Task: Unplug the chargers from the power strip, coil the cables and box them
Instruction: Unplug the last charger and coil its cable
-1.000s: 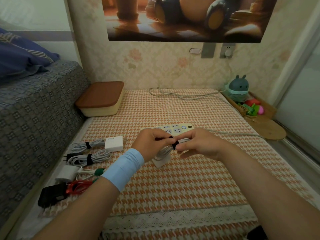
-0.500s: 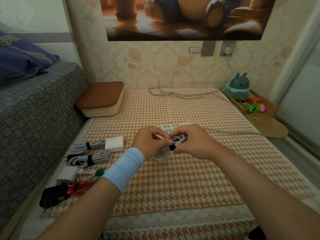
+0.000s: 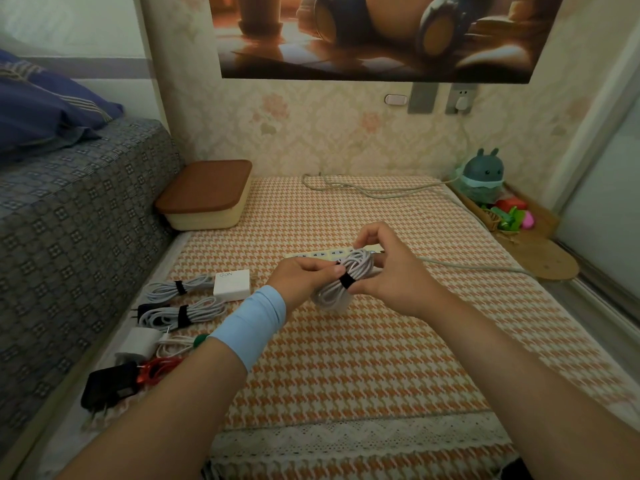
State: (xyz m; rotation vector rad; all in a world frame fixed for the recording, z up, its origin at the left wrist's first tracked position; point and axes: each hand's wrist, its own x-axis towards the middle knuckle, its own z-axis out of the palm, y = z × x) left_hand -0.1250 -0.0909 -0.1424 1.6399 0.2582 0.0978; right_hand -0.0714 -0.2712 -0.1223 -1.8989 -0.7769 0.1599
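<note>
Orange-and-cream houndstooth cloth [image 3: 363, 341]. Cream box [image 3: 207, 216], brown lid [image 3: 204, 185]. Grey-white cable [image 3: 341, 282], black strap [image 3: 346, 280]. Light-blue wristband [image 3: 251, 323]. Red cable [image 3: 157, 368] at eight o'clock. Grey patterned sofa [image 3: 76, 216].

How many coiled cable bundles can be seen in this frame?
5. Four lie in a row at the table's left edge: white cable, grey cable, cable with green tie, red cable. The fifth bundle is in both hands. The closed box may hide more.

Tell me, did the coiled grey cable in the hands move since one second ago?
Yes. The coiled grey cable has risen slightly toward the far wall: it now covers the near edge of the power strip, which earlier showed beyond it.
</note>
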